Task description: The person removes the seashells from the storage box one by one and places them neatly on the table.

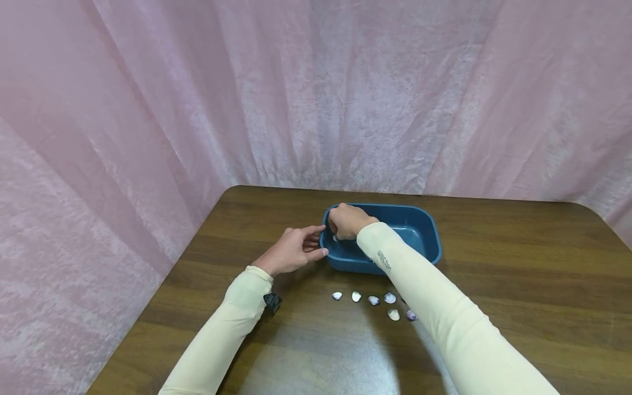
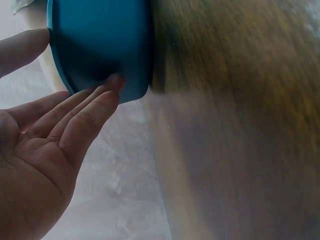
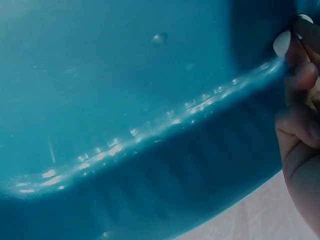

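A blue rectangular basin (image 1: pixel 424 233) stands on the wooden table. My right hand (image 1: pixel 348 221) reaches down inside its left end, with curled fingers. In the right wrist view, the fingers pinch a small white seashell (image 3: pixel 282 44); a second pale shell (image 3: pixel 305 19) shows by the fingertips, partly hidden. My left hand (image 1: pixel 291 249) rests against the basin's left end, its fingers fairly straight along the outer wall (image 2: pixel 105 50) and the thumb by the rim. In front of the basin lie several loose seashells, among them a white shell (image 1: pixel 337 295) and a purplish one (image 1: pixel 412 315).
The brown wooden table (image 1: pixel 518 263) extends to both sides of the basin. A pink velvety curtain (image 1: pixel 345 99) hangs behind and to the left of it. My right forearm crosses over the basin's near edge and hides part of the table.
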A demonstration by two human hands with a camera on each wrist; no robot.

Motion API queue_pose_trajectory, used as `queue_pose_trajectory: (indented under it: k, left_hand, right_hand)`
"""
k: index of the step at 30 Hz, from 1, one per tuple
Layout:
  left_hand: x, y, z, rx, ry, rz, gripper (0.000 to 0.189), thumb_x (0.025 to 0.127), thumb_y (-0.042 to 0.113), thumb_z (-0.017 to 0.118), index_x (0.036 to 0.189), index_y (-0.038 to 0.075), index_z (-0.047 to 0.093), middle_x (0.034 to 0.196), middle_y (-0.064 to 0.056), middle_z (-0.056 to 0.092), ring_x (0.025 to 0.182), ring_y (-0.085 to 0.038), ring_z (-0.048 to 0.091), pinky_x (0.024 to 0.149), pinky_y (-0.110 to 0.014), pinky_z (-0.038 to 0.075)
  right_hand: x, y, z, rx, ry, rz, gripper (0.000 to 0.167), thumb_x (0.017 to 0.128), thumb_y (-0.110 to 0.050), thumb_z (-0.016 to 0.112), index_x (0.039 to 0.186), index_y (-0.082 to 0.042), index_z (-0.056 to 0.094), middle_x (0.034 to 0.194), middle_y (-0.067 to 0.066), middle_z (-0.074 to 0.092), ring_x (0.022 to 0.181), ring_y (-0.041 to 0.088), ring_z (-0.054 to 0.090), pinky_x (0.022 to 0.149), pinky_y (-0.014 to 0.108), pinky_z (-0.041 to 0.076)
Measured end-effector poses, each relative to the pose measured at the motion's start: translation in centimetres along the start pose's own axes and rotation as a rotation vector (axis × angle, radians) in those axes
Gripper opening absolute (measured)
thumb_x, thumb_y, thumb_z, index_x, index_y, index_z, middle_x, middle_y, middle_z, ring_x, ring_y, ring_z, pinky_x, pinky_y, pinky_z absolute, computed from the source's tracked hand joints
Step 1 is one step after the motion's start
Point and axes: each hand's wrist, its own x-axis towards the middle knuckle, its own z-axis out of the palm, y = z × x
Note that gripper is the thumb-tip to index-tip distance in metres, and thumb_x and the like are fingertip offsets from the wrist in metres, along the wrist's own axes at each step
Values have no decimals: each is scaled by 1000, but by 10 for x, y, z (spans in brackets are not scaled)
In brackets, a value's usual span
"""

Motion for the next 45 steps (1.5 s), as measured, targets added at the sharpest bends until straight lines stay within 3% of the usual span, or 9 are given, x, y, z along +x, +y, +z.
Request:
queue_pose_trajectory:
  k: [4,15,23,31,45]
  left_hand:
    - [0,1,0,2,3,-1,61,97,20,68,150,2,44,134,-21,65,123,-27,66,100,-31,58]
    - [0,2,0,10,13,8,61,96,19,69,149,-2,44,133,-23,65,122,-29,66,100,-33,58]
    - [-1,2,0,19,8,-4,62,97,21,68,150,0,44,136,-21,64,124,-28,65,102,-36,57]
    - [-1,1,0,39,3,-12,63,97,23,68,150,1,44,135,-20,65,123,-28,66,102,-37,57]
    - [0,3,1,40,21,-11,62,95,22,70,149,1,46,133,-20,66,122,-28,67,101,-35,58]
  right_hand:
    - [0,2,1,-7,4,-3,4,88,-10,77,89,-13,74,88,1,72,76,14,64,71,29,57]
    - [-5,3,-11,30,-19,-28,2,89,-11,74,91,-12,75,85,2,71,72,14,65,64,25,56]
    - [-16,1,-27,-5,-12,-100,9,90,-9,70,89,-14,77,91,2,73,79,16,66,73,29,58]
    - [-36,-3,-38,47,-3,-163,18,91,-5,65,98,-9,80,102,6,77,91,18,71,83,32,63]
    - [-70,-8,-53,75,57,-260,9,90,-9,72,83,-13,76,78,-3,74,68,8,65,67,25,58]
